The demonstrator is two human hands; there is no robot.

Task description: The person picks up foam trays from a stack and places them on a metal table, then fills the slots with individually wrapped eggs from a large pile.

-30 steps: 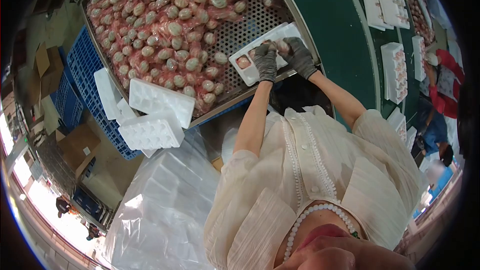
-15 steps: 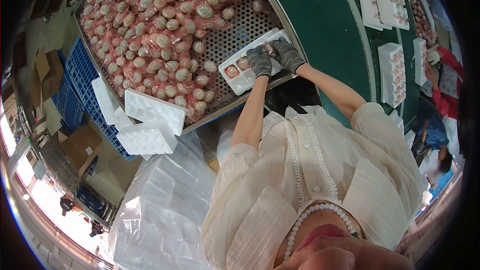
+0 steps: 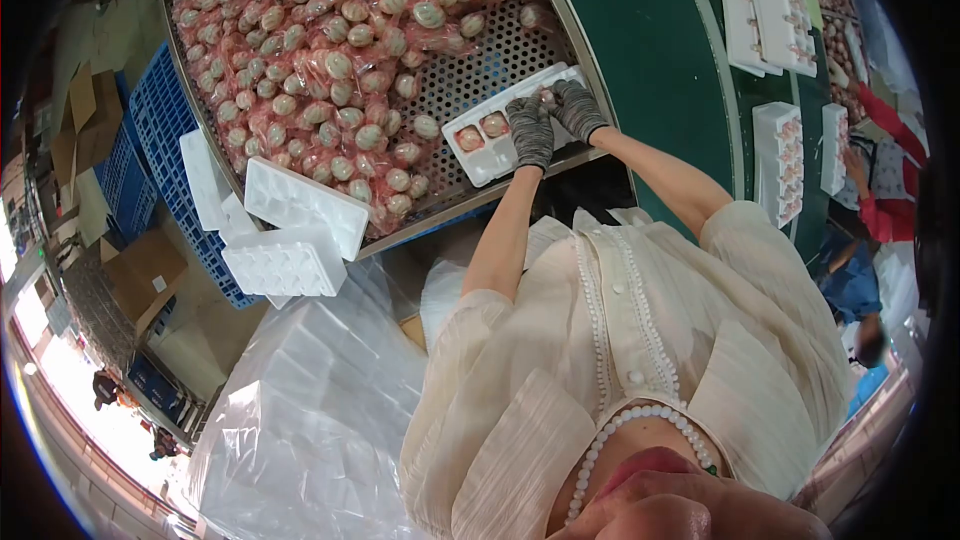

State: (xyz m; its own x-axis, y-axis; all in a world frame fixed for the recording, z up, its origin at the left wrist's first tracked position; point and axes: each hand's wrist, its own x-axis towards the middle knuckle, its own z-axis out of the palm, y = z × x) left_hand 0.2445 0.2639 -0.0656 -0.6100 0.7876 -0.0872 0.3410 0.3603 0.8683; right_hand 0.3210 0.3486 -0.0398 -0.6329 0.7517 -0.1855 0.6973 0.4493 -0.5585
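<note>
A white foam tray (image 3: 484,166) lies tilted over the near right corner of a perforated metal bin (image 3: 455,83). Two pink-wrapped eggs (image 3: 495,124) sit in its left cells. My left hand (image 3: 531,130), in a grey striped glove, is closed with fingers curled down over the tray's middle; whatever lies beneath them is hidden. Close beside it, my right hand (image 3: 578,110), gloved alike, has its fingertips closed around another wrapped egg (image 3: 547,97) at the tray's far side. Many loose wrapped eggs (image 3: 340,65) heap up in the bin, left of the hands.
White foam trays (image 3: 285,262) are stacked at the bin's near left corner, beside a blue crate (image 3: 180,140). A green conveyor (image 3: 640,30) runs along the right, carrying filled trays (image 3: 778,165). Clear plastic sheeting (image 3: 310,390) hangs below. A co-worker's red sleeve (image 3: 890,130) shows far right.
The view has shifted slightly. My left hand has moved a little along the tray, and my right fingers are more curled around the egg. Far right, the co-worker's arm has moved.
</note>
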